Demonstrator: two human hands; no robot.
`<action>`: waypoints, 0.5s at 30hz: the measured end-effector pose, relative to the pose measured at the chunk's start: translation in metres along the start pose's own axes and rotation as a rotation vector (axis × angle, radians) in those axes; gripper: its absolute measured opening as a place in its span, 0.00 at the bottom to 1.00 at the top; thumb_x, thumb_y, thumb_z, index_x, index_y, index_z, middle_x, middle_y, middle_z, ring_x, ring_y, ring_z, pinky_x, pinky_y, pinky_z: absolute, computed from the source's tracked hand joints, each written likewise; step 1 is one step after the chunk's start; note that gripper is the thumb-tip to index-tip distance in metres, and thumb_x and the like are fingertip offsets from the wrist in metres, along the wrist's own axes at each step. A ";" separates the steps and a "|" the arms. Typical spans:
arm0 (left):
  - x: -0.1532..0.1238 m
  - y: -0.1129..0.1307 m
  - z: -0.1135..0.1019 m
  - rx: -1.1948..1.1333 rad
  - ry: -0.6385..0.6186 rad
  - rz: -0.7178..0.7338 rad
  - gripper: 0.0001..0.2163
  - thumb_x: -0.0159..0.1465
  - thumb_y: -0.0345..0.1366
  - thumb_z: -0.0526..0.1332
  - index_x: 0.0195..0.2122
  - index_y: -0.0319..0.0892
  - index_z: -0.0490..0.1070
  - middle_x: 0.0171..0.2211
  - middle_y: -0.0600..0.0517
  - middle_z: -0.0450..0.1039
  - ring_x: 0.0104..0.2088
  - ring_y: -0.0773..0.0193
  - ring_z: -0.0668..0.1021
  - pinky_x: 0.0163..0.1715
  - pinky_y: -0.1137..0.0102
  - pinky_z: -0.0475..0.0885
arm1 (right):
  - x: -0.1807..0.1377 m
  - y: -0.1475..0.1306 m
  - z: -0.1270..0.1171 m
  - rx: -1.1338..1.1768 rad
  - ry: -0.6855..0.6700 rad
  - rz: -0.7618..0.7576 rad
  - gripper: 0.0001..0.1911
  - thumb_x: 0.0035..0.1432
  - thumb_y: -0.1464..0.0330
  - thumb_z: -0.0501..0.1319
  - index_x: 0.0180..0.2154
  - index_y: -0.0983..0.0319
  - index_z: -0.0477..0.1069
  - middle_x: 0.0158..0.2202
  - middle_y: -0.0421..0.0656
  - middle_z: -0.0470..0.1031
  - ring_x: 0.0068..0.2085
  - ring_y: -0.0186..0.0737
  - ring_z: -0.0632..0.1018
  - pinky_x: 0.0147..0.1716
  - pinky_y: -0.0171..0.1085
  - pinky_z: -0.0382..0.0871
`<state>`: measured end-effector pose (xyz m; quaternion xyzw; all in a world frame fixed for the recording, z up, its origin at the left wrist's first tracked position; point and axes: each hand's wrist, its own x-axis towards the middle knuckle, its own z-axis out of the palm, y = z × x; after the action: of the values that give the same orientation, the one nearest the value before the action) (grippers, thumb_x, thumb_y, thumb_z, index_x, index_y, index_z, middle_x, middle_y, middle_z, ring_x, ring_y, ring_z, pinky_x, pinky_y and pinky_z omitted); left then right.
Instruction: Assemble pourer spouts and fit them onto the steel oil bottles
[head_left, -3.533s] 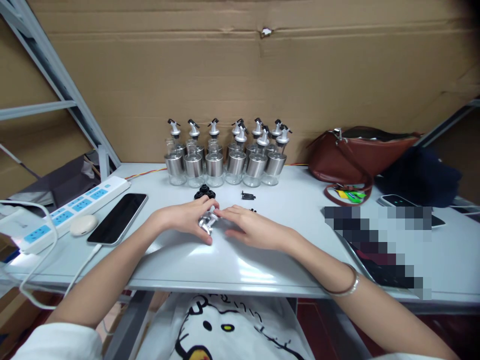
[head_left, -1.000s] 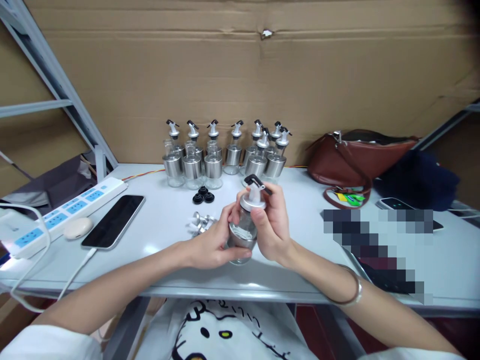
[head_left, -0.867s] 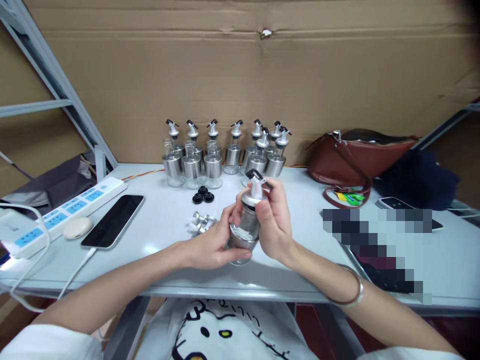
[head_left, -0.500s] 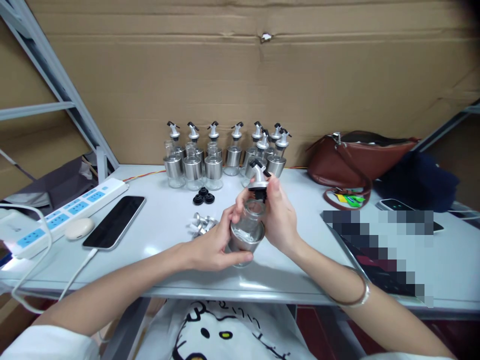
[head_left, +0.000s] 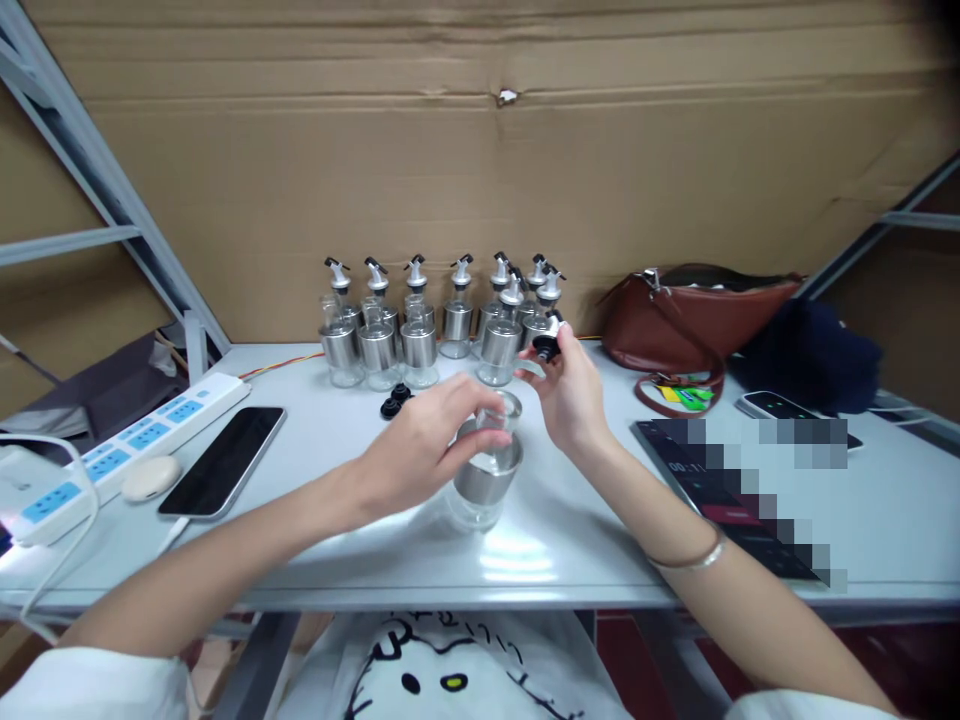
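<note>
A glass bottle with a metal band point(head_left: 489, 482) stands on the table before me, its neck uncapped. My left hand point(head_left: 439, 435) hovers at its neck, thumb and fingers apart and curved in front of the glass; whether they touch it is hard to tell. Up and to the right, my right hand point(head_left: 571, 395) pinches a pour spout point(head_left: 546, 347), its black stopper end turned toward the bottle. Behind my left hand lie black stoppers point(head_left: 395, 400), partly covered.
Several banded bottles point(head_left: 379, 350) stand at the back, many with spouts. A power strip point(head_left: 139, 450) and phone point(head_left: 223, 462) lie left. To the right are a brown bag point(head_left: 697, 320), a dark cap point(head_left: 810, 355) and a partly blurred tablet point(head_left: 697, 480).
My right hand has moved the pour spout up and away from the bottle neck and tilted it. My left hand has let go of the bottle's body and risen to its neck.
</note>
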<state>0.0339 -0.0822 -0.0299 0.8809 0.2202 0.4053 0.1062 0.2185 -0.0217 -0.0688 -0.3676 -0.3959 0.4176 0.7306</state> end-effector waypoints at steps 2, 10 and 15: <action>0.015 0.000 -0.007 0.096 0.043 -0.030 0.05 0.68 0.37 0.54 0.39 0.43 0.64 0.35 0.52 0.72 0.35 0.65 0.75 0.38 0.68 0.72 | 0.004 -0.003 -0.003 -0.006 0.016 -0.047 0.19 0.54 0.49 0.59 0.32 0.58 0.62 0.32 0.38 0.66 0.32 0.36 0.73 0.26 0.35 0.71; 0.073 -0.043 -0.008 0.189 0.163 -0.229 0.03 0.64 0.28 0.56 0.37 0.41 0.63 0.38 0.51 0.71 0.39 0.64 0.75 0.41 0.67 0.71 | 0.013 -0.009 -0.008 -0.015 0.077 -0.106 0.20 0.51 0.49 0.61 0.32 0.57 0.61 0.33 0.37 0.65 0.32 0.35 0.72 0.28 0.34 0.69; 0.086 -0.081 0.011 0.191 0.142 -0.367 0.03 0.64 0.26 0.56 0.37 0.40 0.63 0.37 0.49 0.72 0.40 0.62 0.75 0.43 0.65 0.70 | 0.011 -0.008 -0.006 -0.048 0.059 -0.106 0.21 0.50 0.49 0.61 0.30 0.58 0.59 0.34 0.38 0.64 0.32 0.34 0.71 0.28 0.34 0.68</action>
<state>0.0672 0.0298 -0.0094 0.8013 0.4211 0.4176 0.0785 0.2295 -0.0163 -0.0612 -0.3757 -0.4031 0.3575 0.7540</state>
